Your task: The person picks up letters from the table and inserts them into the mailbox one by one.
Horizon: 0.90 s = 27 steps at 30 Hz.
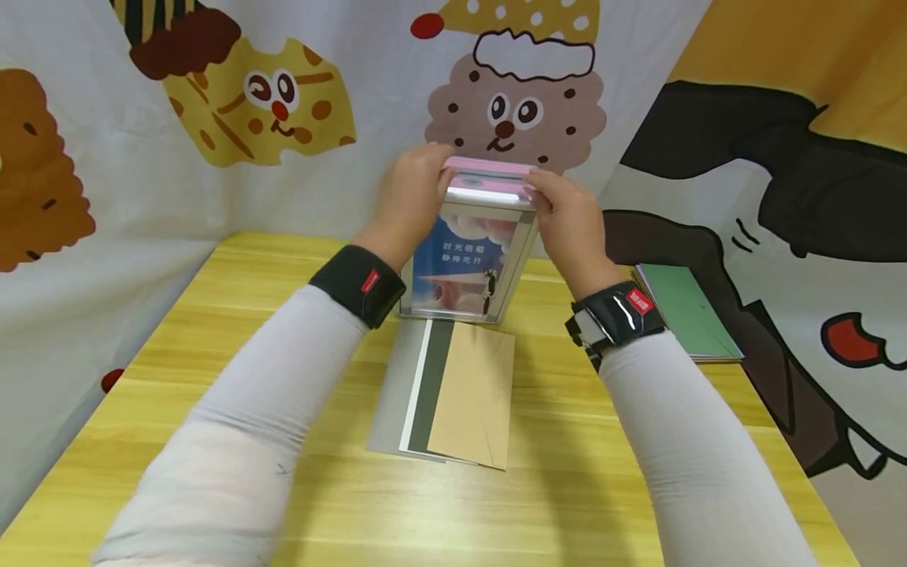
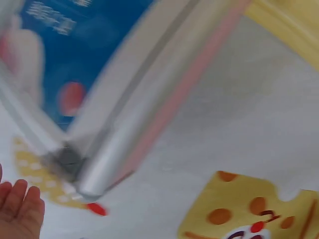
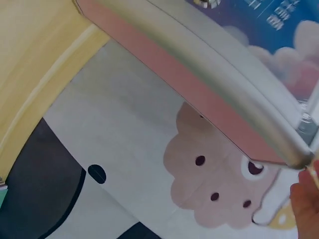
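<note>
A letter box [image 1: 464, 252] with a pink slotted top, silver frame and blue printed front stands behind several envelopes, leaning slightly. My left hand [image 1: 414, 193] grips the left end of its top. The left wrist view shows that hand's fingers [image 2: 22, 206] beyond the blurred corner, with the thumb's contact hidden. At the top's right end, my right hand [image 1: 570, 220] pinches the corner between thumb and fingers. Part of this hand [image 3: 305, 199] touches the corner in the right wrist view. Before the box lies a tan envelope [image 1: 475, 394] over dark green, white and grey ones.
A stack of papers or envelopes with a green one on top [image 1: 687, 311] lies at the right edge of the wooden table [image 1: 234, 315]. A cartoon-printed cloth [image 1: 383, 102] hangs right behind the table.
</note>
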Available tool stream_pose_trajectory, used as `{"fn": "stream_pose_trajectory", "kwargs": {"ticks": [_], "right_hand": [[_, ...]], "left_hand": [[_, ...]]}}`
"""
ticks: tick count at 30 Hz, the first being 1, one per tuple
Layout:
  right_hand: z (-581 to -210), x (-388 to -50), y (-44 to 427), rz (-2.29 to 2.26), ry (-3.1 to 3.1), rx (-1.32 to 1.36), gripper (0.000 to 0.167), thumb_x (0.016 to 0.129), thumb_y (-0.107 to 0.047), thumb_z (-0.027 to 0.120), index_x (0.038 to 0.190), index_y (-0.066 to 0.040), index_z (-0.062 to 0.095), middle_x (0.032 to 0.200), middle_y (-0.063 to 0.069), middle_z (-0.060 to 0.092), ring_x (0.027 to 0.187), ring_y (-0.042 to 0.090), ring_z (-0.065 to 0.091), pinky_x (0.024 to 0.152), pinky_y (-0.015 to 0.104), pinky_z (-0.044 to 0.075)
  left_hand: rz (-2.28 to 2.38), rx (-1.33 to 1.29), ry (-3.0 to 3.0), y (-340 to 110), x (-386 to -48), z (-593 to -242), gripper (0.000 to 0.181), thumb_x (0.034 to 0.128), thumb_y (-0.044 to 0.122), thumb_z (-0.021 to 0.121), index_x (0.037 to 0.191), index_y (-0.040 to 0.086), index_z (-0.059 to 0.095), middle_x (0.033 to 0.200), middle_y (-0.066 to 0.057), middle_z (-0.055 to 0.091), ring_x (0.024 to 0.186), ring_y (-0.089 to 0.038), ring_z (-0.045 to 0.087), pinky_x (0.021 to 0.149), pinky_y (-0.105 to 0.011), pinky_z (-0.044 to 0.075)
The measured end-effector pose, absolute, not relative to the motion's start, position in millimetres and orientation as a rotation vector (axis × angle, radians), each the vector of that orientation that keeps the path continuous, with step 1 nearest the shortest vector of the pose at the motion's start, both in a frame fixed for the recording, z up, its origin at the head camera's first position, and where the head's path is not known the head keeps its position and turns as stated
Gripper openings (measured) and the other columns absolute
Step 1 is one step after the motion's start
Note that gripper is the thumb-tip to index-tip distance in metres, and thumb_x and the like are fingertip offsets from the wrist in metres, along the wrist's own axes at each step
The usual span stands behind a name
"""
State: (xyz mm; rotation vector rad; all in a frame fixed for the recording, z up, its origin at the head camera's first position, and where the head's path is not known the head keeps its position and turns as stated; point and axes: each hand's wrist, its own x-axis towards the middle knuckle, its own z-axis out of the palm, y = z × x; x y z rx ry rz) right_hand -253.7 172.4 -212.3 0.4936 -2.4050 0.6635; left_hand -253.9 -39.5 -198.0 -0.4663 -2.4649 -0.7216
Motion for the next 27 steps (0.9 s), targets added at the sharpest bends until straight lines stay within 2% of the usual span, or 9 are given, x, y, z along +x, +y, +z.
{"fn": "stream_pose_trajectory", "kwargs": {"ticks": [2,7,9,11,14,17,20,27], "right_hand": [[-221,-237,182,0.697,-2.33,0.499,0.027,0.096,-0.005,0.059,0.122,0.0,0.065,0.13,0.011,0.06,0.115,0.028,0.058,0.097,0.038,0.045],[-259,-187,212,0.816,-2.385,0.35,0.035,0.093,-0.005,0.064,0.127,0.002,0.06,0.138,0.014,0.052,0.117,0.033,0.054,0.092,0.047,0.046],[-277,-167,223,0.856,-2.488,0.268,0.041,0.093,-0.008,0.065,0.132,0.001,0.056,0.142,0.016,0.047,0.124,0.037,0.048,0.096,0.051,0.043],[-296,-149,231,0.871,-2.605,0.203,0.048,0.093,-0.011,0.067,0.137,0.001,0.051,0.144,0.019,0.042,0.126,0.041,0.045,0.096,0.054,0.042],[-319,-128,237,0.851,-2.818,0.143,0.063,0.092,-0.02,0.069,0.144,0.001,0.04,0.149,0.024,0.032,0.131,0.046,0.035,0.098,0.06,0.037],[-333,-117,236,0.809,-3.009,0.122,0.077,0.09,-0.028,0.071,0.149,0.001,0.031,0.153,0.028,0.022,0.134,0.051,0.025,0.1,0.065,0.032],[-342,-112,233,0.792,-3.141,0.111,0.083,0.088,-0.032,0.073,0.15,0.001,0.028,0.154,0.03,0.015,0.135,0.054,0.021,0.1,0.067,0.03],[-354,-112,221,0.764,-3.258,0.148,0.077,0.086,-0.03,0.075,0.145,0.003,0.037,0.152,0.032,0.02,0.133,0.055,0.023,0.099,0.067,0.031]], "left_hand": [[-0.763,-0.499,-2.366,-41,-235,-203,0.029,0.0988,0.016,0.058,0.121,-0.003,0.062,0.122,-0.016,0.063,0.118,-0.029,0.054,0.104,-0.032,0.038],[-0.882,-0.485,-2.355,-44,-188,-237,0.025,0.0917,0.015,0.069,0.106,-0.005,0.065,0.101,-0.016,0.066,0.096,-0.029,0.059,0.087,-0.036,0.047],[-0.941,-0.428,-2.479,-44,-175,-256,0.025,0.0898,0.019,0.071,0.101,-0.003,0.065,0.095,-0.014,0.064,0.088,-0.027,0.057,0.08,-0.037,0.048],[-0.974,-0.364,-2.62,-43,-166,-276,0.028,0.0873,0.021,0.074,0.099,-0.002,0.064,0.092,-0.013,0.062,0.084,-0.026,0.056,0.075,-0.037,0.048],[-1.006,-0.283,-2.802,-40,-159,-302,0.033,0.0839,0.023,0.078,0.099,-0.001,0.061,0.09,-0.012,0.061,0.08,-0.024,0.056,0.072,-0.037,0.048],[-1.014,-0.222,-2.948,-32,-156,-322,0.043,0.0814,0.027,0.08,0.105,-0.003,0.06,0.095,-0.013,0.062,0.085,-0.026,0.06,0.075,-0.038,0.05],[-0.994,-0.174,-3.082,-23,-156,-338,0.05,0.0812,0.03,0.08,0.109,-0.005,0.059,0.098,-0.015,0.064,0.089,-0.028,0.061,0.078,-0.038,0.051],[-0.909,-0.112,-3.226,-8,-161,-364,0.039,0.0782,0.036,0.082,0.08,0.001,0.063,0.077,-0.007,0.062,0.072,-0.021,0.059,0.068,-0.035,0.05]]}}
